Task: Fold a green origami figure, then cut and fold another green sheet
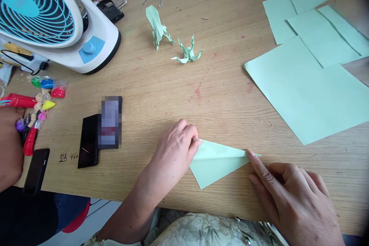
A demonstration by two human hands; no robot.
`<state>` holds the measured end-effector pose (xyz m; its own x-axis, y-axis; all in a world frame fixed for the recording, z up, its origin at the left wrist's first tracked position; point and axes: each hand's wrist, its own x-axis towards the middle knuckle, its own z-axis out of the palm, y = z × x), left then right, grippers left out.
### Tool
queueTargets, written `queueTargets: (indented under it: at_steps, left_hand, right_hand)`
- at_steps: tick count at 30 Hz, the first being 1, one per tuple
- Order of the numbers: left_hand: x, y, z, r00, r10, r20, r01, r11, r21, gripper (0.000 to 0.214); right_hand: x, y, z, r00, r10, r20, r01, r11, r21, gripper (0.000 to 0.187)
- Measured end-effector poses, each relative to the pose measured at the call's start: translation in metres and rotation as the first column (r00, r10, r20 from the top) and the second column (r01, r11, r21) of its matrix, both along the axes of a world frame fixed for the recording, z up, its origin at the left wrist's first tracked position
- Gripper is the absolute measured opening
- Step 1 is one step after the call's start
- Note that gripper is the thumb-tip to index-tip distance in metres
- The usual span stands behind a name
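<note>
Pressing fingertip: the right hand (296, 196) rests its index finger on the narrow tip, its thumb apart from it beside the lower edge; light, flat pressure should hold that point without buckling it.
Pinching fingers: the left hand (171, 152) has thumb and index together, clamped on the wide end at its upper corner; a firm but unwrinkled grip there seems best.
Folded green paper (213, 167): on the tabletop (219, 100), spanning the gap between both hands' fingers, its lower corner free.
Lengthwise fold line: runs from below the left fingers toward the right index; matching edges before hard pressure, then rubbing steadily toward the tip, would probably give the sharpest crease.
Black smartphone (88, 142): well apart, left of the left fingers.
Large green sheet (308, 96): beyond the right fingers, overlapped by smaller pieces.
Origami figures: one spiky (188, 54), one upright (157, 27), well beyond the left fingers.
Desk fan (105, 36): farther off, left of those figures.
</note>
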<state>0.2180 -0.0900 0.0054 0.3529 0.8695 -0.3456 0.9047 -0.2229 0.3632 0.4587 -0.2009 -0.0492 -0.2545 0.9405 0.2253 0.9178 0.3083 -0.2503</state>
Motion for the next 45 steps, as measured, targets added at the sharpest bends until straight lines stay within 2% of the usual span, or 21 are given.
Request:
queueTargets:
  at_steps: [18, 21, 23, 25, 28, 31, 35, 38, 41, 45]
  left_hand:
    - [-0.002, -0.002, 0.0, 0.999, -0.005, 0.052, 0.004, 1.0, 0.023, 0.016]
    - [-0.002, -0.002, 0.0, 0.999, -0.003, 0.052, 0.001, 0.999, 0.039, 0.008]
    - [-0.002, -0.002, -0.001, 0.996, -0.048, 0.068, 0.042, 0.995, 0.089, 0.009]
    - [-0.003, -0.001, -0.002, 0.984, -0.153, 0.089, 0.14, 0.98, 0.139, 0.014]
    - [-0.006, 0.0, -0.004, 0.941, -0.322, 0.101, 0.302, 0.937, 0.175, 0.022]
    - [-0.009, -0.004, -0.002, 0.906, -0.416, 0.084, 0.393, 0.897, 0.2, 0.024]
    - [-0.006, -0.023, 0.006, 0.886, -0.458, -0.068, 0.46, 0.854, 0.244, 0.03]
    - [0.001, -0.043, 0.009, 0.853, -0.459, -0.248, 0.512, 0.829, 0.226, 0.047]
    - [0.007, -0.059, 0.007, 0.826, -0.422, -0.373, 0.526, 0.814, 0.245, 0.057]
    - [0.011, -0.066, 0.001, 0.797, -0.418, -0.437, 0.557, 0.788, 0.262, 0.057]
  right_hand:
    - [-0.001, 0.001, 0.001, 1.0, 0.003, 0.005, -0.003, 1.0, 0.01, 0.054]
    - [0.0, 0.001, 0.001, 1.0, 0.003, 0.005, -0.003, 1.0, 0.006, 0.054]
    - [0.0, 0.001, 0.001, 1.0, 0.005, 0.005, -0.005, 1.0, 0.0, 0.054]
    - [0.0, 0.001, 0.001, 1.0, 0.006, 0.008, -0.006, 1.0, 0.0, 0.053]
    - [0.0, 0.0, 0.001, 1.0, 0.004, 0.012, -0.004, 1.0, 0.006, 0.053]
    - [0.0, -0.001, 0.001, 1.0, -0.004, 0.008, 0.004, 1.0, 0.006, 0.053]
    - [0.0, 0.0, 0.001, 1.0, -0.003, 0.01, 0.003, 1.0, 0.011, 0.053]
    - [0.0, 0.001, 0.001, 1.0, 0.0, 0.01, 0.0, 1.0, 0.016, 0.053]
    - [0.0, 0.001, 0.0, 1.0, 0.004, 0.006, -0.004, 1.0, 0.005, 0.053]
    - [0.0, -0.001, -0.002, 1.0, -0.005, 0.004, 0.005, 1.0, 0.007, 0.052]
